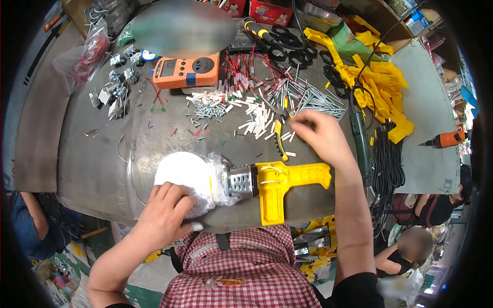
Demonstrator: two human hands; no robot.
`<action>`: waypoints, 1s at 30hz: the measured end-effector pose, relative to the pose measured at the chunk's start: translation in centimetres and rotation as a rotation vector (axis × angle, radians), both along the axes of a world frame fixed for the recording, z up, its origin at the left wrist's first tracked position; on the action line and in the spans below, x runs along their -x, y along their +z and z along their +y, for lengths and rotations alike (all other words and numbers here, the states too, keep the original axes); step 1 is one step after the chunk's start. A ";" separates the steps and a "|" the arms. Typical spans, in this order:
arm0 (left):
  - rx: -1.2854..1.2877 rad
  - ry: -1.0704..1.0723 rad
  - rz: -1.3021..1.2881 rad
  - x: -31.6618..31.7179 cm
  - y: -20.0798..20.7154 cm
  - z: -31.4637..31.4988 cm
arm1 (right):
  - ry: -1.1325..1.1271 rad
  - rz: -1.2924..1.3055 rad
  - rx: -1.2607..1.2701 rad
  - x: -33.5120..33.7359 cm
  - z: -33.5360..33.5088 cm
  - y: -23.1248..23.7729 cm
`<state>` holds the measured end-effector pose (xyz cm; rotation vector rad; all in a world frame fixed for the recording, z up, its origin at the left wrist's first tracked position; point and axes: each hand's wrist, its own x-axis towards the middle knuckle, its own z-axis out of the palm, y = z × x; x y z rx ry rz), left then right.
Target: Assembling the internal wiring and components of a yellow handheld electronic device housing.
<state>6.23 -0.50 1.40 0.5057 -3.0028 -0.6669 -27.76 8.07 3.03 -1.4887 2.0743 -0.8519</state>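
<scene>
In front of me lies a yellow plastic housing half (272, 197) with an open shell and a pale wire inside. A perforated metal collar (241, 183) joins it to a white round part (179, 168), partly wrapped in clear bubble wrap (220, 179). My left hand (167, 210) rests with bent fingers on the white part's near edge, its thumb held apart with a white covering at the tip. Above the housing, my right hand (316, 131) has its fingertips drawn together at the head of yellow-and-black hand pliers (280, 141). Whatever is between them is hidden.
Loose screws (209, 109), white sleeves (257, 120) and long bolts (318, 97) lie beyond my hands. An orange multimeter (186, 72) stands behind. Yellow housings (382, 82) and a green corded tool (361, 141) lie to the right, small metal parts (115, 87) to the left.
</scene>
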 end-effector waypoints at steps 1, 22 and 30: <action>0.001 0.000 -0.001 0.2 -0.1 -0.1 | 0.006 0.011 -0.009 0.0 -2.3 0.3; -0.256 0.282 0.359 6.5 -1.1 -3.7 | 0.061 -0.564 -0.085 -0.6 -5.8 -1.5; -0.557 0.248 0.647 10.2 1.1 -2.5 | 0.499 -0.310 0.024 -5.4 -1.5 0.9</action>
